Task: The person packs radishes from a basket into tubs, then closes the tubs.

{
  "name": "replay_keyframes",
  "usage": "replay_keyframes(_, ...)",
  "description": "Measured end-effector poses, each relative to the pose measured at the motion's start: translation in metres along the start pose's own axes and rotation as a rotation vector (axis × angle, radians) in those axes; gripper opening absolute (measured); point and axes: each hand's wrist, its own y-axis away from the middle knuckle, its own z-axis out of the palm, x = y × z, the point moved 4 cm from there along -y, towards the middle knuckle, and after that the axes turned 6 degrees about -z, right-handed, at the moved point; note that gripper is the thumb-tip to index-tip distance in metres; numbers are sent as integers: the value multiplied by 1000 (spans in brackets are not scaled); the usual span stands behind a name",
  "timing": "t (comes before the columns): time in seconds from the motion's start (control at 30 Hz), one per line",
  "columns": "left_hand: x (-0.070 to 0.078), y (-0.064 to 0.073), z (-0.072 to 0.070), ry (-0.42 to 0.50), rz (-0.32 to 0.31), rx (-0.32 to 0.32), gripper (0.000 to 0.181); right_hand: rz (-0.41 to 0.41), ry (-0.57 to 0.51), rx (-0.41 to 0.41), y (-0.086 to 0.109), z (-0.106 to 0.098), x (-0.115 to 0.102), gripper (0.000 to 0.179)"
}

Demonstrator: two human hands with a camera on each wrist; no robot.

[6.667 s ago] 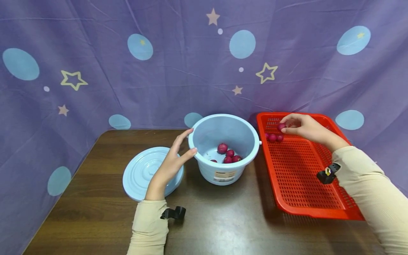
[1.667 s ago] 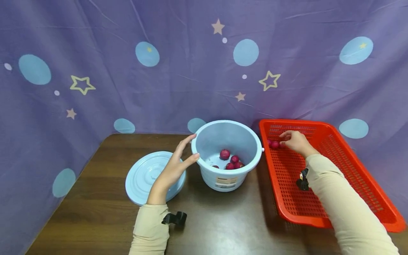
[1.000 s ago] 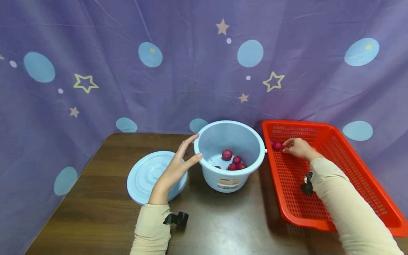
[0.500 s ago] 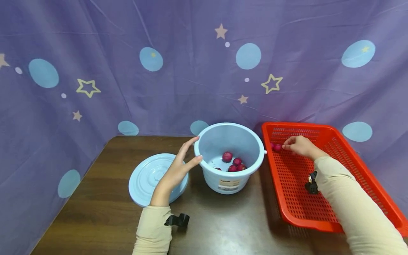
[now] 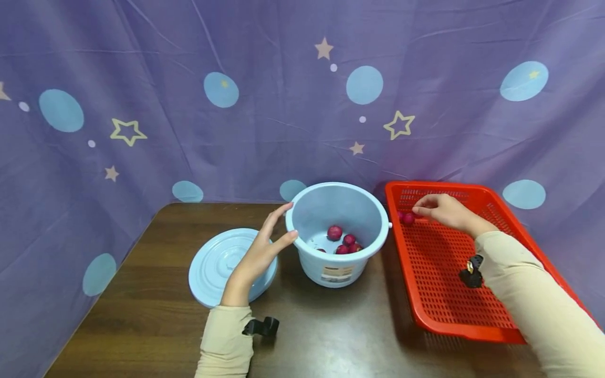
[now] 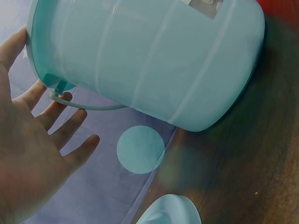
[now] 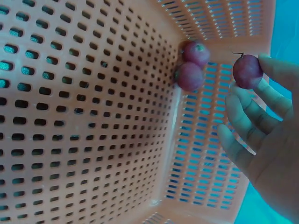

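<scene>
My right hand [image 5: 446, 211] is over the far left corner of the red basket, pinching a small round radish [image 7: 247, 72] with a thin root tail between thumb and fingertips. In the head view the fingers mostly hide that radish. Two more radishes [image 7: 189, 76] lie together in the basket's corner, just beside it. At the left of the light blue bucket [image 5: 312, 262], my left hand [image 5: 257, 254] has its thumb and forefinger against the rim, the other fingers spread out beside the bucket's handle [image 6: 93, 108]. Several radishes [image 5: 334, 232] lie on the bucket's bottom.
The red perforated basket [image 5: 416, 310] stands on the right of the wooden table [image 5: 142, 294], close beside the bucket. A round light blue lid [image 5: 215, 262] lies at the left, partly under my left forearm. A purple curtain [image 5: 264, 131] hangs behind the table.
Over the last half second my right hand has risen a little from the basket's floor with the radish between its fingertips. My left hand stays at the bucket's rim.
</scene>
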Motion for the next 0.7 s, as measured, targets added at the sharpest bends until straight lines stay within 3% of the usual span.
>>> replay_keyframes(0.4, 0, -2, 3, 2, 23, -4, 63, -66, 8, 45, 12, -14, -29, 28)
replay_keyframes(0.7, 0, -1, 0, -3, -4, -5, 62, -136, -29, 60, 18, -14, -52, 27)
